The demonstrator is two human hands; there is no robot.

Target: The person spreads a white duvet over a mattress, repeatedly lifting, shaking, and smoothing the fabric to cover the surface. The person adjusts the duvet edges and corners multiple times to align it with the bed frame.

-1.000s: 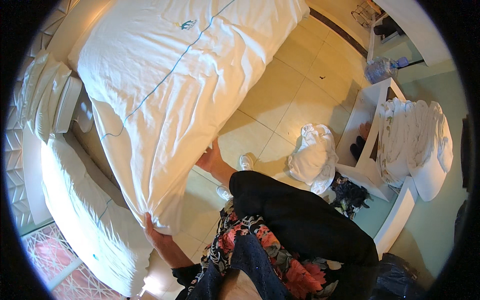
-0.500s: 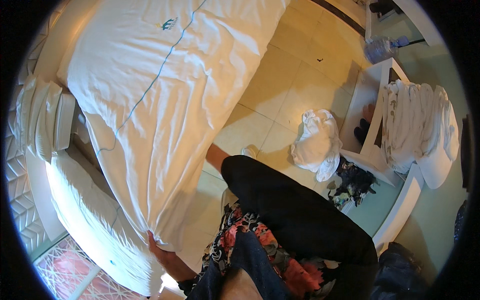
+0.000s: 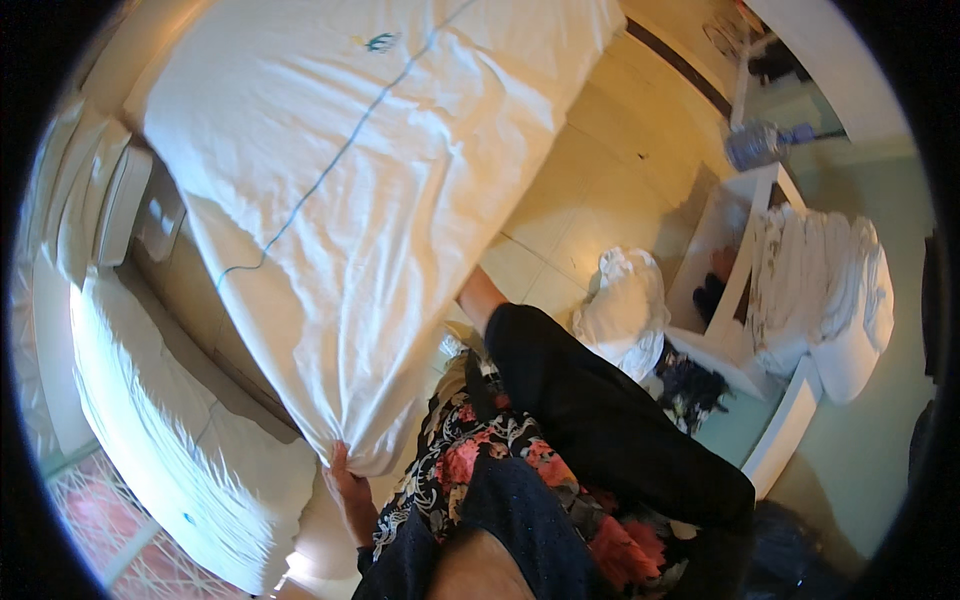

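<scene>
A large white bed cover [image 3: 400, 190] with a thin blue line along it and a small blue-green emblem spreads over the bed. My left hand [image 3: 348, 485] is closed on its gathered near corner, and creases fan out from the grip. My right arm, in a black sleeve, reaches forward to the cover's right side. Only the wrist end of my right hand [image 3: 482, 300] shows there; its fingers are hidden behind the cloth.
A second white-covered bed [image 3: 170, 450] lies at left, with stacked pillows [image 3: 75, 195] beyond it. At right, folded white linen [image 3: 815, 290] sits on a white shelf unit [image 3: 735, 210]. A crumpled white cloth [image 3: 625, 310] and a dark bag [image 3: 690, 390] lie on the tiled floor.
The view has shifted. My left hand, still gripping the corner, has drawn it rightward from the second bed, and more floor shows between them. My right arm still reaches to the cover's edge.
</scene>
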